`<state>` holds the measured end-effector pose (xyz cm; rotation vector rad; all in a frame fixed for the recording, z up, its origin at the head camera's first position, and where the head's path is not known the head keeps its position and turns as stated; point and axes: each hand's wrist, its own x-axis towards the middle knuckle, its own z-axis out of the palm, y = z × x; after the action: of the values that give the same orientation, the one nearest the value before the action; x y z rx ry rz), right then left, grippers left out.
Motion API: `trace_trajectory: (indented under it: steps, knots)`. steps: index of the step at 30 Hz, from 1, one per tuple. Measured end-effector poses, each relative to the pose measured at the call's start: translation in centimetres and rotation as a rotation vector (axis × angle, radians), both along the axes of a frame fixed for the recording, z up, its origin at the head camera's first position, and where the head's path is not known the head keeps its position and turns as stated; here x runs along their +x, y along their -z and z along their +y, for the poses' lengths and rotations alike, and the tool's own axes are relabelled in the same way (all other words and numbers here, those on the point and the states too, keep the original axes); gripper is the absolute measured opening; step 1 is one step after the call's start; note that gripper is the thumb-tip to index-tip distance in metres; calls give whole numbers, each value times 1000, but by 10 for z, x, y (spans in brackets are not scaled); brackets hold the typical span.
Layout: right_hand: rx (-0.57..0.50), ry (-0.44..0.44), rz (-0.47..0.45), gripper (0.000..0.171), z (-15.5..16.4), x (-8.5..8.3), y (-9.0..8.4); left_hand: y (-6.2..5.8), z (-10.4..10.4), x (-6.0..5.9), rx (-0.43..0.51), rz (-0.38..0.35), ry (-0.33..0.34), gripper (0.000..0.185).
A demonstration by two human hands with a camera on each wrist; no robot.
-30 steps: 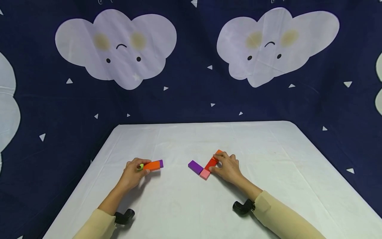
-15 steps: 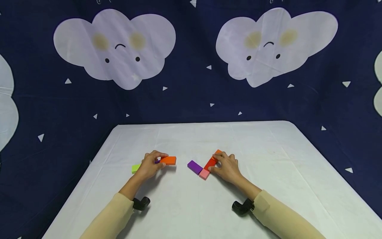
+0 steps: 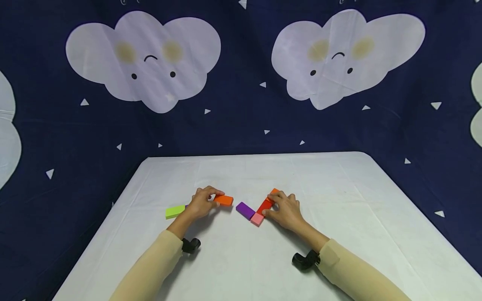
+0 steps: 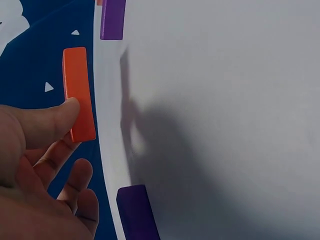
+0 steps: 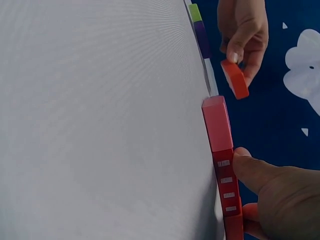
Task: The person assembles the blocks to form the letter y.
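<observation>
A person sits at a table with a white cloth (image 3: 241, 259) on it. The left hand (image 3: 201, 202) pinches a flat orange block (image 3: 224, 200) between thumb and fingers and holds it a little above the cloth. This orange block is just to the left of a flat purple block (image 3: 245, 210), near it but not touching. That purple block lies flat on the cloth and is the middle of everything here.

Right of the purple block, a small pink block (image 3: 257, 219) touches its end. A long red block (image 3: 265, 206) runs on from the pink one, away from the person. Another orange block (image 3: 274, 192) sits at the far end of the red one. The right hand (image 3: 286, 210) rests on the red block with its thumb and fingers pressed against it.

Far to the left of the purple block, behind the left hand, lies a lime green block (image 3: 175, 211). A second purple block (image 4: 136, 212) lies close under the left hand.
</observation>
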<state>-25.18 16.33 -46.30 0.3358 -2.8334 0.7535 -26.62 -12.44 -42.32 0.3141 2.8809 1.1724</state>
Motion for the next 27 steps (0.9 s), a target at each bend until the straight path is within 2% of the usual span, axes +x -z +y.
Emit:
trace_trajectory:
  steps: [8, 13, 23, 27]
  knots:
    - [-10, -3, 0, 57, -1, 1, 0, 4, 9, -12, -33, -31, 8, 32]
    - [-15, -1, 12, 55, -1, 0, 0, 8, 12, -17, -58, -24, 20, 31]
    - [-16, -2, 22, 55, -1, 0, 0, 15, 15, -18, -97, 7, 42, 32]
    - [-10, 1, 8, 55, -1, 1, -1, 12, 15, -16, -59, -1, 39, 41]
